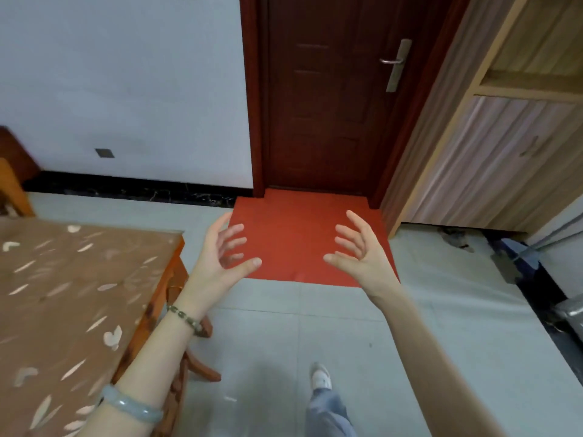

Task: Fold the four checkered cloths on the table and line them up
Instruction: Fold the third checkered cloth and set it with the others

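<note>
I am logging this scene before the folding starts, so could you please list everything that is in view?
table: one, orange wood with a brown leaf-patterned cover, left
door: one, dark red-brown, centre back, shut
door handle: one, silver, door's right side
mat: one, red, on the floor before the door
cabinet: one, light wood, right
wall socket: one, grey, low on the white wall
shoe: one, white, bottom centre
bead bracelet: one, greenish, left wrist
bangle: one, pale green, left forearm
left hand: one, empty, fingers spread
right hand: one, empty, fingers spread
</note>
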The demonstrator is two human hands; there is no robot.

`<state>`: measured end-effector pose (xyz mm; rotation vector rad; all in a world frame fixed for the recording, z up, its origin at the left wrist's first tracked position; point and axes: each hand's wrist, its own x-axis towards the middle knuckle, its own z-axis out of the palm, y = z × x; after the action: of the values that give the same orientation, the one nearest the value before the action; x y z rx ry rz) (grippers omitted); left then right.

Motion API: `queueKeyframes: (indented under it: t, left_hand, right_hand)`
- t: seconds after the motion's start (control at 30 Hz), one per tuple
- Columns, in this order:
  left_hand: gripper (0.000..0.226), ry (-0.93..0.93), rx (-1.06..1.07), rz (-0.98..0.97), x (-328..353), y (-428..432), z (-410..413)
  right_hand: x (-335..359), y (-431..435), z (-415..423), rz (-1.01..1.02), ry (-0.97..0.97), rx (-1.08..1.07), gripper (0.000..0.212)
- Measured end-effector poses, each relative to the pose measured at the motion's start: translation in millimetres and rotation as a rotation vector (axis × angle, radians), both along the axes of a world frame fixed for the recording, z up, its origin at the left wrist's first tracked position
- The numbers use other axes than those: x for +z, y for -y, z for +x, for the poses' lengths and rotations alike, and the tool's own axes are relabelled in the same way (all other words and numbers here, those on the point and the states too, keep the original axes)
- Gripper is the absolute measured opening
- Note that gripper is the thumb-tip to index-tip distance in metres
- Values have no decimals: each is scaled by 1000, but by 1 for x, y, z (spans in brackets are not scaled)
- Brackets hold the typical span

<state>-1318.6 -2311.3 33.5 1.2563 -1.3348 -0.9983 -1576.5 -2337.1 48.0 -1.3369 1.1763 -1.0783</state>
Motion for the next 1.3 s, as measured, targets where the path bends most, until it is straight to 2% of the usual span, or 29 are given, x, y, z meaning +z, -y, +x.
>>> queueKeyframes:
  t: [0.3, 0.57, 0.8, 1.03, 1.3]
  left_hand:
    - [95, -61, 271, 10, -17, 165, 0]
    - [93, -60, 563, -11, -12, 249, 28]
    - [90, -75, 795, -13, -26, 303, 92]
    - [98, -26, 932, -20, -31, 369, 205]
    - [92, -17, 1081, -24, -19, 423, 326]
  right_hand:
    - [-2, 227, 22, 16, 9, 257, 89]
    - [8, 371, 83, 59, 16, 524, 87]
    - [-8, 458, 190, 86, 23, 738, 83]
    - [-16, 547, 326, 73, 21, 888, 81]
    - [4, 613, 480, 69, 21, 1055, 78]
